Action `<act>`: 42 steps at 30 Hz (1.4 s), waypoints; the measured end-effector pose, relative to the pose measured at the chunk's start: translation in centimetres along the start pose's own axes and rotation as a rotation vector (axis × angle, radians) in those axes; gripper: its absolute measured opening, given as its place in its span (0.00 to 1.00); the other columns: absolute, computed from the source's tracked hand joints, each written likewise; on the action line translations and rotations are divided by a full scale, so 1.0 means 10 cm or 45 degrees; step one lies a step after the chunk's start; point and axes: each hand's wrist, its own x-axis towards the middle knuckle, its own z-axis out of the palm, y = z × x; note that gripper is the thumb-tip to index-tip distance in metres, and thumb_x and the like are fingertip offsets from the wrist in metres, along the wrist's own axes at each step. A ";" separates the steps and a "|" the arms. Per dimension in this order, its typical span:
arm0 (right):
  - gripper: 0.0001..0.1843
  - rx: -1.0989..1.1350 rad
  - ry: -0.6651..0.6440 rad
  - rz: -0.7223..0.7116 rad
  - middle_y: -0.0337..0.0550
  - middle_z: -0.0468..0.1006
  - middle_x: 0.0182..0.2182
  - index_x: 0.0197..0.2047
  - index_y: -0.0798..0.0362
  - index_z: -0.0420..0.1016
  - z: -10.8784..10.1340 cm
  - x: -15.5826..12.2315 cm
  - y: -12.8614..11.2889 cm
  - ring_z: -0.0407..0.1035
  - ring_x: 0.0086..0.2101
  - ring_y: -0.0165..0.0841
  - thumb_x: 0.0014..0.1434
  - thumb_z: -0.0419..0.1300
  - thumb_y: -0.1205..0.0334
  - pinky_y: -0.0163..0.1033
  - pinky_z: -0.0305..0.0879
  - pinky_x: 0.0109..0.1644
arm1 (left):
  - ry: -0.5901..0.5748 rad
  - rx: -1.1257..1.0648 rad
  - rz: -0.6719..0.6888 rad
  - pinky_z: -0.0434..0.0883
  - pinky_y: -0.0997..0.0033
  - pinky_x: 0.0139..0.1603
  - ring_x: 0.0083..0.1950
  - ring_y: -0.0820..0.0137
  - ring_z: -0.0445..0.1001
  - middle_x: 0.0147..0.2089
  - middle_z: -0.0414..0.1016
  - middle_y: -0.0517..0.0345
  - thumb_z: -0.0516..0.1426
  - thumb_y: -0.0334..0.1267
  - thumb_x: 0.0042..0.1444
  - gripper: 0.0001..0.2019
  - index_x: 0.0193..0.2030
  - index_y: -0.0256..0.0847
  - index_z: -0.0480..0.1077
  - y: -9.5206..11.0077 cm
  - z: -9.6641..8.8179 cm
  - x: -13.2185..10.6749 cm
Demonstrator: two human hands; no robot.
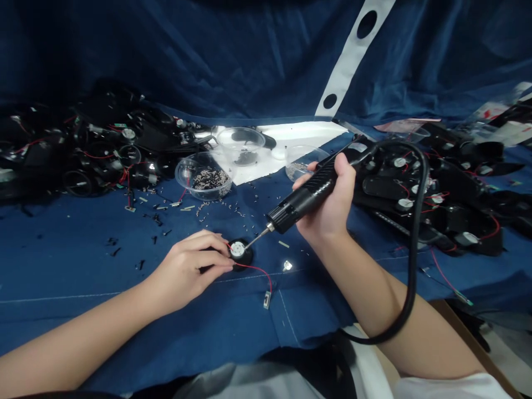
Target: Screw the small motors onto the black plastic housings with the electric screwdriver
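Here we go, the right hand point(328, 202) is wrapped firmly around a black electric screwdriver point(307, 194), its slim metal bit point(257, 236) angled down to the edge of the white disc on a small round black part point(238, 250). The left hand point(187, 271) is curled over that part from the side, fingertips gripping it in place on the blue cloth point(124, 327). A red wire point(257, 268) runs out from the part, curving to a small connector point(266, 300) lying on the cloth. Nothing stands between bit and part, but look at the screwdriver's black cord point(413, 249), looping down past the right forearm and back up! Just ahead, loose screws point(216, 209) are sprinkled across the cloth, spilling toward a clear plastic bowl of screws point(203, 177). Two more clear bowls point(241, 146) point(301, 162) sit behind it on a white sheet point(286, 136). Out on the flanks, big heaps of black parts with red wires crowd both sides, the left heap point(103, 149) and the right heap point(432, 188), and a small shiny metal piece point(286, 266) lies just beyond the wire.
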 end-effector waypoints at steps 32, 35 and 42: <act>0.15 -0.013 -0.104 -0.264 0.35 0.79 0.22 0.44 0.47 0.74 0.30 -0.39 -0.01 0.71 0.20 0.34 0.64 0.65 0.45 0.41 0.68 0.27 | -0.055 -0.199 -0.191 0.78 0.65 0.46 0.43 0.68 0.80 0.39 0.82 0.57 0.65 0.32 0.60 0.04 0.37 0.44 0.82 -0.02 0.03 0.03; 0.15 -0.043 -0.171 -0.359 0.37 0.79 0.24 0.46 0.47 0.74 0.30 -0.42 -0.03 0.72 0.22 0.35 0.64 0.65 0.45 0.43 0.69 0.30 | -0.048 -0.193 -0.199 0.78 0.66 0.46 0.44 0.68 0.79 0.39 0.81 0.58 0.65 0.31 0.60 0.04 0.36 0.44 0.81 -0.01 0.04 0.03; 0.20 0.003 -0.417 -0.397 0.40 0.80 0.29 0.51 0.42 0.69 0.36 -0.54 -0.05 0.73 0.27 0.38 0.65 0.63 0.39 0.46 0.70 0.32 | -0.010 -0.102 -0.187 0.78 0.71 0.45 0.42 0.70 0.81 0.39 0.82 0.60 0.65 0.30 0.60 0.05 0.36 0.44 0.82 0.04 0.04 0.02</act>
